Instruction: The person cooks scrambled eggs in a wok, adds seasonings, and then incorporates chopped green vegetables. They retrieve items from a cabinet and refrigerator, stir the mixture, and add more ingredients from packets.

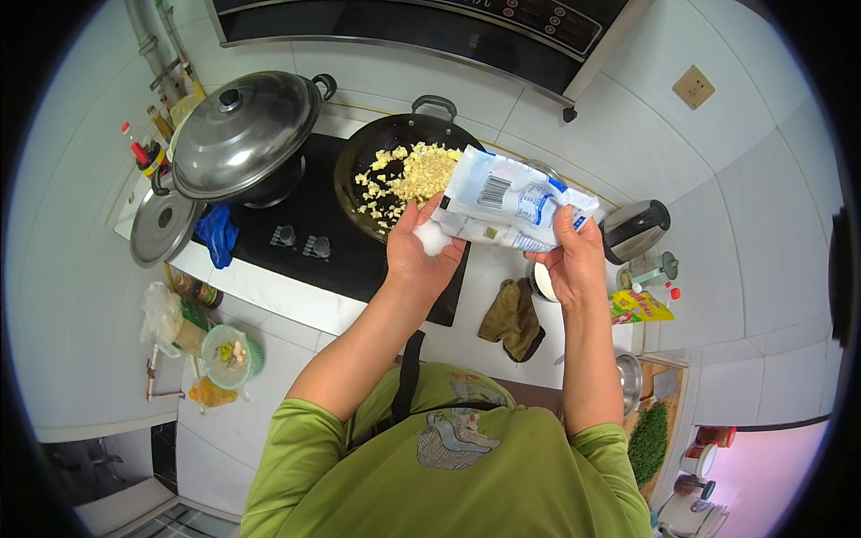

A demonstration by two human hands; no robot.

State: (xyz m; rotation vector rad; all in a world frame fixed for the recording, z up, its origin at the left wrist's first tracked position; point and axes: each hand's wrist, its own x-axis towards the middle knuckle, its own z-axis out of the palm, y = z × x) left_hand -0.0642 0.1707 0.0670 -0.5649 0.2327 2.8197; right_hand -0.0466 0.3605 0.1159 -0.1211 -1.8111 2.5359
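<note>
My left hand [425, 255] is cupped palm up, holding a small heap of white granules [432, 238] like salt or sugar. My right hand [575, 252] grips the end of a white and blue plastic packet [501, 191], whose other end lies over my left fingers. Behind my hands, a black wok [350, 178] on the cooktop holds crumbled yellow food [424, 173], perhaps scrambled egg. The packet hides part of the wok's right side.
A lidded steel pan [242, 134] stands on the cooktop [303, 282] at left, near a blue cloth [216, 235]. At right are a brown cloth [509, 319], an electric kettle [635, 231] and a yellow-green pouch [639, 307]. A range hood [403, 33] overhangs the back.
</note>
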